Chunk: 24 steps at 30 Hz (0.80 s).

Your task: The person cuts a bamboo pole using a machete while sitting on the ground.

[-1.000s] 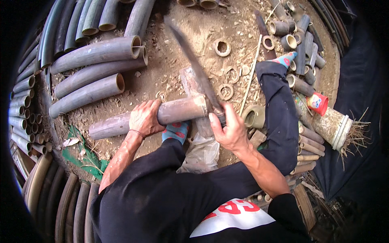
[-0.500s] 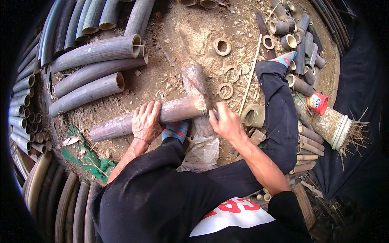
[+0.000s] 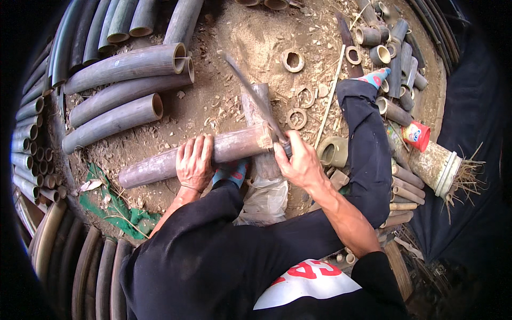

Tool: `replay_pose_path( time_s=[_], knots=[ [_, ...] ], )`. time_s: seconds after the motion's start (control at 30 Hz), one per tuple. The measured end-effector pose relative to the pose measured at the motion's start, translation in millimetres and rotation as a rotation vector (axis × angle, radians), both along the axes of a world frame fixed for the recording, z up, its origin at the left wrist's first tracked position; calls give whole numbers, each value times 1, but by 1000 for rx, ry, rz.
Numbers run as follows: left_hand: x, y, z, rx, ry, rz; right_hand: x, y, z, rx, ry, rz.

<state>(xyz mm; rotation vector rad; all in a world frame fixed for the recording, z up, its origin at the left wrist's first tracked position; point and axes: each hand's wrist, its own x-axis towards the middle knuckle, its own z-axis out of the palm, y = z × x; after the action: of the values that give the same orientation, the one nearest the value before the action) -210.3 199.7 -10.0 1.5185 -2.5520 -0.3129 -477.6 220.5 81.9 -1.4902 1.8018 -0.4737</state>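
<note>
Nearest the camera, the person's black clothing (image 3: 197,261) filled the middle of the lower edge, and a crumpled, see-through plastic bag (image 3: 265,201) lay just beyond it. The left hand (image 3: 194,162) had its grip laid over a bamboo tube (image 3: 240,145), fingers side by side across the top, holding it near the middle. The right hand (image 3: 298,164) had its grip closed round the handle of a long-bladed knife (image 3: 256,100), just beside the tube's right end. The blade slanted up and to the left from the fist, its lower part close to the tube's pale end; whether the two touched could not be told. The tube lay aslant, its right end over a short log (image 3: 266,166) and its left end reaching out over the ground (image 3: 213,48). A socked foot (image 3: 233,172) sat between the left hand and the log, leaving little room there. To the right, the outstretched trouser leg (image 3: 368,144) bounded the working space. Farther off, past the blade's tip, a broad patch of ground gave open room, with bamboo rings (image 3: 293,61) and a thin stick (image 3: 330,98) along its right side. Three bamboo lengths (image 3: 128,69) marked its left edge, well apart from the knife.
</note>
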Motion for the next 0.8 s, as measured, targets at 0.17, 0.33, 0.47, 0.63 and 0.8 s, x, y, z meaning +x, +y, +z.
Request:
replay_pose_path(
  time_s=[0.17,0.33,0.47,0.63,0.8],
  knots=[
    [-2,-2,2,38,3,8,0,0,-8,-458,4,49],
    [-3,-6,4,106,-81,18,-14,3,-32,190,201,93],
    [25,-69,27,827,-126,-167,-11,17,-25,137,121,30],
    [18,-95,29,716,-154,-203,-13,20,-23,99,114,11],
    [20,-88,19,741,-95,-188,3,2,15,-231,2,-7]
  ],
)
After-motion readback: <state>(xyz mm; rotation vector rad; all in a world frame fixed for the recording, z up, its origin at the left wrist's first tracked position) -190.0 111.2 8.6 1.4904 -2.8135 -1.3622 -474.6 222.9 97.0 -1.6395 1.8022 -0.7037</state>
